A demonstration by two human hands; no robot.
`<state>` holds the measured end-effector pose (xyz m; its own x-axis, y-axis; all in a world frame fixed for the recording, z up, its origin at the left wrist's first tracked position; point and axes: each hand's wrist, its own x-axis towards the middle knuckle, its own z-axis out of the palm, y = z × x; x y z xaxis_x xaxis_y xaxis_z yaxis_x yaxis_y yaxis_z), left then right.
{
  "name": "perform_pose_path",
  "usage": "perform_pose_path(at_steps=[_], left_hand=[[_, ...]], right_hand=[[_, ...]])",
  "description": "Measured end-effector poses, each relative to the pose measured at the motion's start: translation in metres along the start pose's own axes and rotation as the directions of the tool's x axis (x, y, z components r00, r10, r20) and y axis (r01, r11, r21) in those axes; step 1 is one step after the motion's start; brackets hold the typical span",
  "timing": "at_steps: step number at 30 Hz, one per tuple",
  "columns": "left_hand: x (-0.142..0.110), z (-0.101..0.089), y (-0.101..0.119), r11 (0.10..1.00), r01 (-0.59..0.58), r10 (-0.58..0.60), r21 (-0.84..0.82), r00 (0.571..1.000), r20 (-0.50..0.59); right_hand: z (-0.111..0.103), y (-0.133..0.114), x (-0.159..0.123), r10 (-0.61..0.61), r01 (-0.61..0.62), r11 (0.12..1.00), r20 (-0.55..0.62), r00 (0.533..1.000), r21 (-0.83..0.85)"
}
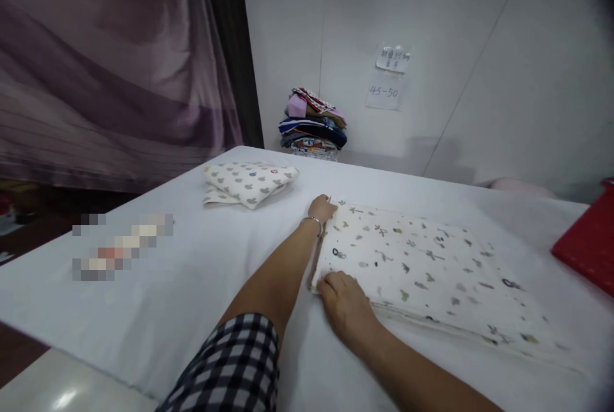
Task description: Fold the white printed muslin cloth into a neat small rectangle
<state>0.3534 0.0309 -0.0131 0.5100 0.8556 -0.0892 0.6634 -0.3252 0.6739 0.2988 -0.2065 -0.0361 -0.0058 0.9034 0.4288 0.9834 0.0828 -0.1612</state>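
A white cloth (407, 265) printed with small palm trees and grey and green shapes lies folded in a layered rectangle on the table. My left hand (322, 208), with a bracelet at the wrist, is closed on its far left corner. At the near left corner, my right hand (346, 304) has its fingers curled over the cloth's edge; the thumb is partly hidden. Further back on the left rests another folded white cloth (249, 183) with grey mushroom-like prints, apart from both hands.
The white-covered table (201, 258) spans the view. A blurred-out patch (122, 249) covers something at its left. Folded fabrics (314, 123) are stacked by the wall under paper notes (386, 91). A red object (590, 239) sits at the right edge, and a mauve curtain (105, 66) hangs left.
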Motion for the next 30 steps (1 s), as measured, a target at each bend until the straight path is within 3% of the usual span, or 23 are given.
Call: perform_pose_path(at_steps=[7, 12, 14, 16, 18, 23, 26, 30], left_hand=[[-0.009, -0.029, -0.001, 0.987, -0.119, 0.124, 0.107, 0.991, -0.05], [-0.053, -0.048, -0.001, 0.952, -0.283, 0.289, 0.117, 0.957, -0.034], [-0.079, -0.043, -0.006, 0.891, -0.436, 0.437, 0.126, 0.899, 0.026], [-0.102, -0.033, -0.016, 0.789, -0.593, 0.577, 0.159, 0.805, 0.139], [-0.115, -0.021, -0.029, 0.726, -0.655, 0.608, 0.211, 0.754, 0.247], [-0.11, -0.008, -0.047, 0.725, -0.624, 0.563, 0.291, 0.78, 0.272], [-0.107, -0.013, -0.037, 0.724, -0.623, 0.542, 0.297, 0.78, 0.314], [-0.127, -0.022, -0.013, 0.78, -0.54, 0.466, 0.316, 0.838, 0.283]], right_hand=[[-0.004, 0.0, 0.0, -0.016, 0.016, 0.999, 0.026, 1.0, -0.031], [0.0, 0.002, -0.001, -0.025, 0.027, 0.999, 0.041, 0.999, -0.03], [0.003, 0.003, -0.001, -0.025, 0.026, 0.999, 0.033, 0.999, -0.033], [0.004, 0.003, 0.0, -0.024, 0.025, 0.998, 0.027, 0.999, -0.051], [0.004, 0.002, 0.0, -0.024, 0.027, 0.996, 0.039, 0.999, -0.08], [-0.002, -0.001, 0.002, -0.016, 0.025, 0.989, 0.065, 0.998, -0.145], [-0.006, -0.002, 0.002, -0.03, 0.042, 0.985, 0.073, 0.997, -0.168], [-0.009, -0.001, 0.002, -0.058, 0.07, 0.981, 0.07, 0.996, -0.183]])
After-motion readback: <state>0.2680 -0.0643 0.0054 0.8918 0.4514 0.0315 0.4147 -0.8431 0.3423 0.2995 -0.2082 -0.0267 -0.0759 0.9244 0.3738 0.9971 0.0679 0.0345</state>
